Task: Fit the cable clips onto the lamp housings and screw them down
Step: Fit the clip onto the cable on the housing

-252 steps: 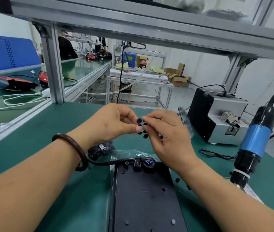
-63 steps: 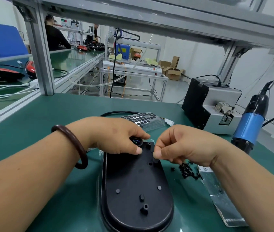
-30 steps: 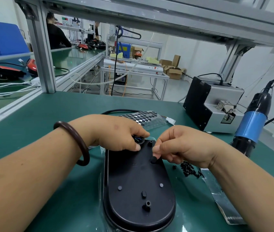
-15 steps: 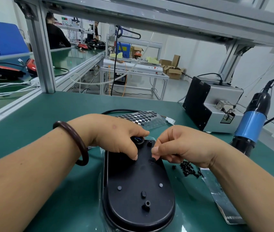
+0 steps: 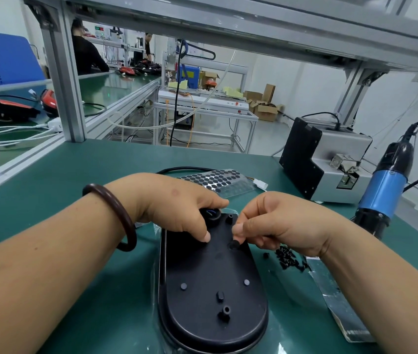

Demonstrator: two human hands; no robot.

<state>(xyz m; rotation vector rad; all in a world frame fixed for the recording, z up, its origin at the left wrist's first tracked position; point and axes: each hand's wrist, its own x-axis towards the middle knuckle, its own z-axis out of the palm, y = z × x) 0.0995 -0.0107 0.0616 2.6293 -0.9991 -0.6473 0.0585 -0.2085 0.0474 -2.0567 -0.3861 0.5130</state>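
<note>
A black oval lamp housing [image 5: 210, 272] lies back-up on the green mat in front of me. My left hand [image 5: 177, 208] grips its far end, with the fingers curled over the cable entry [image 5: 213, 214] and the thumb down on the black surface. My right hand [image 5: 277, 223] hovers at the housing's right edge with thumb and forefinger curled together. Nothing shows between them. Just below those fingertips a small round black pad [image 5: 234, 244] sits on the housing. No cable clip can be made out.
A sheet of round black pads [image 5: 218, 178] and a white connector [image 5: 261, 185] lie beyond my hands. Loose black screws [image 5: 288, 259] and a silver bag [image 5: 340, 310] are on the right. A blue electric screwdriver [image 5: 384, 198] hangs beside a grey screw feeder [image 5: 325, 159].
My hands came down from peeling pads in the air onto the housing. My right fingertips pressed the pad on and have lifted slightly off it; my left hand has stayed put.
</note>
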